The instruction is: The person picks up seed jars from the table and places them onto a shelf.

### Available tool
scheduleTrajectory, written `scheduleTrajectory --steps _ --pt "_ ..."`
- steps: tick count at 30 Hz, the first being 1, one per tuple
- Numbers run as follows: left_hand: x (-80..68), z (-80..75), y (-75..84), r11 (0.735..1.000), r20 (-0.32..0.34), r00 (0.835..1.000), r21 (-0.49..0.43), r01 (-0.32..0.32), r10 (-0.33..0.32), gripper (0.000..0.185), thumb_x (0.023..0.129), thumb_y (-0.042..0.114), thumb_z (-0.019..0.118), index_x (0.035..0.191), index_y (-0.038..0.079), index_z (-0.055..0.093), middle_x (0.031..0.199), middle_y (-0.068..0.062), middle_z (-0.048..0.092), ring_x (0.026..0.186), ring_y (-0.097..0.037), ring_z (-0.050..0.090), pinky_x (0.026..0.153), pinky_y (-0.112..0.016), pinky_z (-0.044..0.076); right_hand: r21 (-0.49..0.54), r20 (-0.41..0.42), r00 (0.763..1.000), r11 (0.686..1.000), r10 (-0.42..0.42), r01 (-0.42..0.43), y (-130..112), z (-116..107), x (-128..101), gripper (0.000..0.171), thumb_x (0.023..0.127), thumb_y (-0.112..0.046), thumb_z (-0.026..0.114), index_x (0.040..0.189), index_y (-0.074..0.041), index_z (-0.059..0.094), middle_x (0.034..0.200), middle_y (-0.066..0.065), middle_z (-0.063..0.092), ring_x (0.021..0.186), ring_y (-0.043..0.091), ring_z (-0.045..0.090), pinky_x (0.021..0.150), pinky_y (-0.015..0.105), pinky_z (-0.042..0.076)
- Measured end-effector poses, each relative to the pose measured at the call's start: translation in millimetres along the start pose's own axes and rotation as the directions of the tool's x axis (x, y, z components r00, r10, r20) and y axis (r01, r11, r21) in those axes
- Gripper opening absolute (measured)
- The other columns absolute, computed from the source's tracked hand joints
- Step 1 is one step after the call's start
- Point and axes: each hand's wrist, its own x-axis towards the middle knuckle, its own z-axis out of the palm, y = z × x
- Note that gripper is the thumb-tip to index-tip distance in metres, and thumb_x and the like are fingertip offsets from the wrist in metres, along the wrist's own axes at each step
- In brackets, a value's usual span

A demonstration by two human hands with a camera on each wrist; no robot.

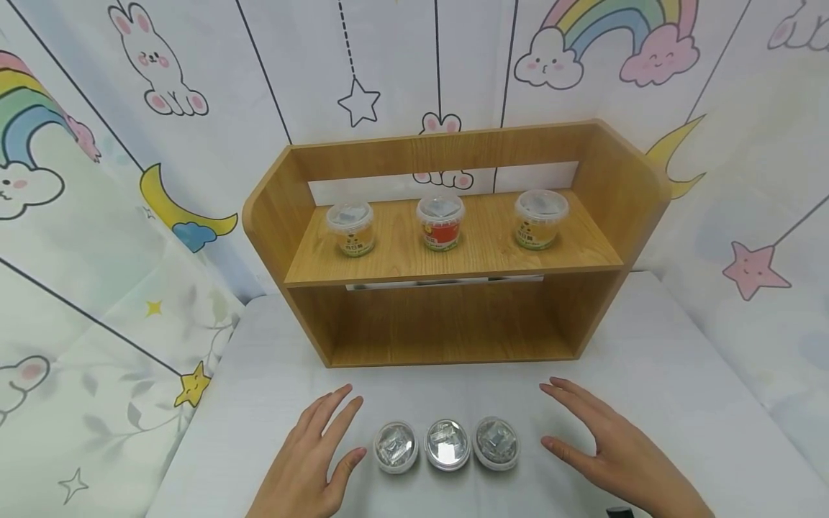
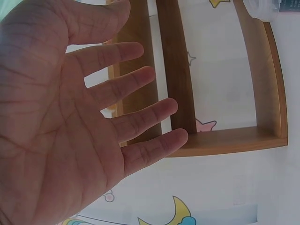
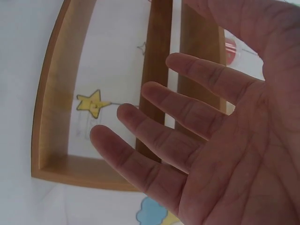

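Wooden shelf (image 1: 453,316) stands behind three cups (image 1: 447,444) flanked by open-fingered left hand (image 1: 311,460) and right hand (image 1: 615,446).

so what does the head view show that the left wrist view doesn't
Only the head view shows the three cups in a row on the table: left table cup, middle table cup, right table cup. It also shows the right hand and the red-labelled cup on the shelf, between two others.

Only the left wrist view shows the left hand's open palm and spread fingers close up.

Both show the left hand holding nothing and the wooden shelf.
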Motion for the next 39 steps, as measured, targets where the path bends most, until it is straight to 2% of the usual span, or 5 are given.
scheduleTrajectory --steps 7,16,25,32,39 --pt "-0.3 0.1 1.3 1.000 0.006 1.000 0.007 0.006 -0.006 0.066 0.085 0.029 0.074 0.144 0.013 0.049 0.154 -0.001 0.037 0.129 -0.026 0.045 0.096 -0.046 0.045 0.039 0.071 0.997 0.999 -0.022 0.019 -6.4 12.5 11.4 0.080 0.077 -0.072 0.066 0.143 -0.031 0.050 0.148 0.004 0.046 0.131 0.031 0.048 0.093 0.057 0.048" --pt "-0.9 -1.1 1.9 1.000 0.008 1.000 0.009 0.017 -0.017 0.065 0.086 0.030 0.073 0.145 0.013 0.049 0.154 0.000 0.037 0.129 -0.026 0.045 0.095 -0.047 0.046 0.044 0.068 0.965 0.967 -0.255 0.252 -5.5 36.6 21.8 0.078 0.078 -0.063 0.073 0.145 -0.030 0.049 0.148 -0.002 0.046 0.131 0.023 0.049 0.094 0.050 0.049" --pt "-1.5 -0.7 1.6 1.000 0.001 1.000 0.001 0.012 -0.012 0.063 0.088 0.031 0.072 0.144 0.013 0.050 0.154 -0.001 0.037 0.128 -0.027 0.045 0.093 -0.048 0.047 0.124 0.203 0.947 0.966 -0.248 0.227 -10.0 43.4 27.6 0.076 0.076 -0.064 0.074 0.142 -0.035 0.050 0.148 0.004 0.047 0.128 0.027 0.051 0.093 0.055 0.049" --pt "-1.9 -0.9 0.8 1.000 -0.014 1.000 0.006 0.011 -0.011 0.064 0.087 0.030 0.072 0.144 0.013 0.050 0.154 -0.001 0.037 0.128 -0.027 0.045 0.093 -0.048 0.047 0.156 0.241 0.928 0.955 -0.285 0.253 -7.8 51.4 33.1 0.068 0.077 -0.034 0.084 0.139 -0.024 0.056 0.144 0.004 0.052 0.129 0.026 0.051 0.098 0.050 0.046" --pt "-2.5 -1.2 1.3 1.000 -0.002 1.000 0.006 0.019 -0.019 0.064 0.087 0.031 0.072 0.145 0.013 0.049 0.154 0.000 0.037 0.129 -0.026 0.045 0.093 -0.048 0.048 0.186 0.275 0.924 0.958 -0.265 0.220 -6.8 53.7 35.1 0.060 0.080 -0.036 0.082 0.134 -0.021 0.060 0.139 0.001 0.057 0.127 0.025 0.053 0.099 0.047 0.046"
